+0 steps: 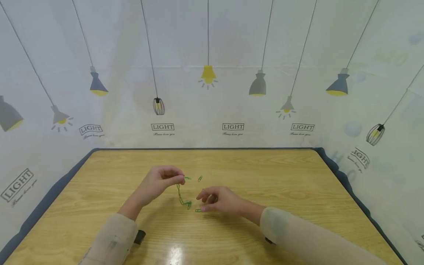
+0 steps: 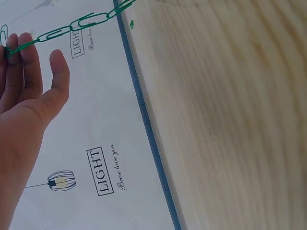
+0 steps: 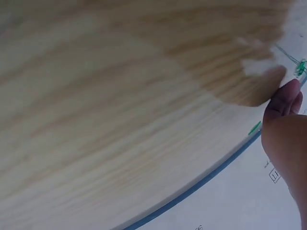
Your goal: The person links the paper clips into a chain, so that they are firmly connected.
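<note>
My left hand [image 1: 163, 179] pinches a chain of green paper clips [image 1: 180, 197] by its upper end. The linked paper clips [image 2: 55, 33] run past the fingertips in the left wrist view, and the chain's lower end bunches near the tabletop in the head view. One paper clip [image 1: 187, 178] sticks out to the right of the left fingertips. Low over the table, my right hand [image 1: 222, 200] has its thumb tip at a single green paper clip [image 1: 198, 210]. A gap shows between that thumb and the index finger. Beyond the hands lies another loose paper clip [image 1: 200, 178].
The wooden table [image 1: 281, 176] has a dark blue edge. A pale sheet [image 1: 185, 48] printed with lamps and lettering rises at the back and sides. Dark straps [image 1: 140, 237] show by the sleeves. Light glares off the table's front.
</note>
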`<state>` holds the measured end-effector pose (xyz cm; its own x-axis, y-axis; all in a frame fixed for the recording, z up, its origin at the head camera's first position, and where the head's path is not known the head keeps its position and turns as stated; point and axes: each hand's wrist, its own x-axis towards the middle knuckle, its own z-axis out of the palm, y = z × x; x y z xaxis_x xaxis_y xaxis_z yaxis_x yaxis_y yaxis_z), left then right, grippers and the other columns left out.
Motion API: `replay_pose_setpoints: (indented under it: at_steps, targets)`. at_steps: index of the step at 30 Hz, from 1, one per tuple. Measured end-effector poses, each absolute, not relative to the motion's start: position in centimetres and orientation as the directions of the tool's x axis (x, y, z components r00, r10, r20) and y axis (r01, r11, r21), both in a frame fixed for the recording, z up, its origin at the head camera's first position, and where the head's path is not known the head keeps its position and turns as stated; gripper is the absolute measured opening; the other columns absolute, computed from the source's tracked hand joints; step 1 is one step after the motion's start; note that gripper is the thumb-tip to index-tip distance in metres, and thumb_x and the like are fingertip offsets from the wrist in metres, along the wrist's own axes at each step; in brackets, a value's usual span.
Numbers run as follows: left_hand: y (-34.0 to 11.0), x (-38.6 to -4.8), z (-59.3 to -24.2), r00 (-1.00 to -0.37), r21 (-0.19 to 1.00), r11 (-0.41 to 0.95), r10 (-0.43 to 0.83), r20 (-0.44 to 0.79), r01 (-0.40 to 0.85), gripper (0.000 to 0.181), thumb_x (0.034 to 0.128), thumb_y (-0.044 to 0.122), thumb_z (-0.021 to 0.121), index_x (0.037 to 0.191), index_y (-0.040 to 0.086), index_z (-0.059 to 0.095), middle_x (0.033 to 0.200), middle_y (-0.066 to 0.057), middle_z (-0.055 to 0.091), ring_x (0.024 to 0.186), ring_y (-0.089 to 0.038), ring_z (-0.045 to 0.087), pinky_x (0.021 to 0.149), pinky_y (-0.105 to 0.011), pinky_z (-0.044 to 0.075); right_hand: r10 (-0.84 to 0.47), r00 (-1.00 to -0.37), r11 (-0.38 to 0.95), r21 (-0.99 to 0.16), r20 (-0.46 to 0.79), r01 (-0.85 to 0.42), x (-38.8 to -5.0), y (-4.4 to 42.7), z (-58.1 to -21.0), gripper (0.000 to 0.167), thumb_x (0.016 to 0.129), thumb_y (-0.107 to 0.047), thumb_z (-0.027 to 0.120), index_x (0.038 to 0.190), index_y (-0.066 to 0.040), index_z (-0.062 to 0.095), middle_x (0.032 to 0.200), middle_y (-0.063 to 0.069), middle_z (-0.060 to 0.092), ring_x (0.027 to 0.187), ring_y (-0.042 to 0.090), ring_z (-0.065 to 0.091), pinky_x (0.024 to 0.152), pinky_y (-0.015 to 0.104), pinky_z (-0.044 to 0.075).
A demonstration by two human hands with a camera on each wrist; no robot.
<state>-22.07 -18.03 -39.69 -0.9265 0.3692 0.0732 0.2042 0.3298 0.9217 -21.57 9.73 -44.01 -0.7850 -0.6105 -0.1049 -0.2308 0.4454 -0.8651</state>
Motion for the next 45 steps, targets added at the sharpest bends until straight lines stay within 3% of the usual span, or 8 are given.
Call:
replay_pose_setpoints:
  at_steps: [9,12,20,27,35,39,42,45]
  targets:
    - [-18.0,-22.0,-39.8,-0.929,0.917,0.339,0.362,0.079,0.210,0.026,0.1048,0.024,0.070,0.115,0.000,0.073,0.105,-0.008,0.079,0.102,-0.023,0.075,0.097,-0.027,0.059,-0.697,-0.711,0.492,-0.781,-0.090,-0.384,-22.2,9.7,-45.2,0.031,0.093,-0.026,0.085,0.123,-0.022,0.079,0.104,-0.003,0.064,0.086,0.008,0.056,0.076,0.022,0.049]
    - [-17.9,-22.0,-39.6,-0.932,0.915,0.347,0.354,0.075,0.205,0.025,0.1051,0.023,0.069,0.115,0.000,0.073,0.105,-0.008,0.079,0.104,-0.026,0.075,0.098,-0.026,0.059,-0.713,-0.695,0.498,-0.765,-0.093,-0.408,-22.3,9.6,-45.2,0.030,0.093,-0.028,0.084,0.123,-0.024,0.079,0.104,-0.004,0.062,0.084,0.006,0.054,0.074,0.021,0.048]
    - [-18.1,-21.8,-39.3,-0.932,0.911,0.354,0.354,0.081,0.214,0.024,0.1057,0.024,0.068,0.114,0.003,0.073,0.107,-0.011,0.078,0.104,-0.024,0.075,0.099,-0.027,0.059,-0.708,-0.701,0.518,-0.737,-0.085,-0.434,-22.5,9.4,-45.0,0.021,0.092,-0.028,0.086,0.112,-0.024,0.082,0.098,-0.005,0.063,0.082,0.005,0.054,0.074,0.020,0.047]
    - [-18.2,-21.9,-39.6,-0.933,0.916,0.351,0.354,0.061,0.193,0.031,0.1047,0.024,0.070,0.118,-0.003,0.071,0.109,-0.014,0.078,0.111,-0.041,0.072,0.103,-0.039,0.059,-0.701,-0.700,0.551,-0.726,-0.135,-0.412,-22.5,9.1,-44.7,0.006,0.092,-0.027,0.085,0.096,-0.030,0.081,0.097,-0.008,0.060,0.086,0.006,0.055,0.077,0.022,0.047]
    - [-17.7,-22.1,-39.9,-0.933,0.908,0.367,0.356,0.061,0.200,0.026,0.1041,0.029,0.071,0.114,0.005,0.073,0.110,-0.013,0.078,0.107,-0.026,0.074,0.105,-0.042,0.058,-0.723,-0.670,0.538,-0.747,-0.170,-0.390,-22.6,9.6,-44.1,0.009,0.096,-0.018,0.081,0.091,-0.019,0.073,0.095,-0.008,0.063,0.087,0.005,0.057,0.079,0.021,0.049]
    - [-17.1,-22.1,-39.5,-0.928,0.917,0.348,0.367,0.061,0.198,0.023,0.1048,0.029,0.070,0.112,0.008,0.074,0.109,-0.011,0.078,0.109,-0.028,0.074,0.108,-0.048,0.057,-0.727,-0.665,0.526,-0.761,-0.170,-0.380,-23.0,10.4,-43.2,0.002,0.101,-0.016,0.074,0.100,-0.017,0.076,0.096,-0.006,0.071,0.088,0.006,0.060,0.081,0.023,0.051]
    - [-16.6,-21.9,-39.0,-0.926,0.919,0.337,0.370,0.073,0.207,0.021,0.1055,0.029,0.069,0.111,0.010,0.074,0.108,-0.009,0.078,0.110,-0.030,0.074,0.108,-0.049,0.056,-0.713,-0.687,0.518,-0.767,-0.141,-0.379,-23.4,11.0,-41.9,0.013,0.105,-0.017,0.068,0.113,-0.014,0.079,0.105,0.002,0.076,0.088,0.007,0.062,0.080,0.026,0.054]
    - [-16.2,-21.6,-38.7,-0.926,0.917,0.332,0.367,0.092,0.223,0.020,0.1057,0.031,0.069,0.110,0.011,0.074,0.107,-0.008,0.078,0.108,-0.029,0.074,0.106,-0.047,0.057,-0.695,-0.710,0.478,-0.810,-0.111,-0.341,-23.7,11.4,-40.4,0.020,0.108,-0.019,0.065,0.120,-0.009,0.078,0.108,0.013,0.077,0.084,0.011,0.064,0.079,0.038,0.060]
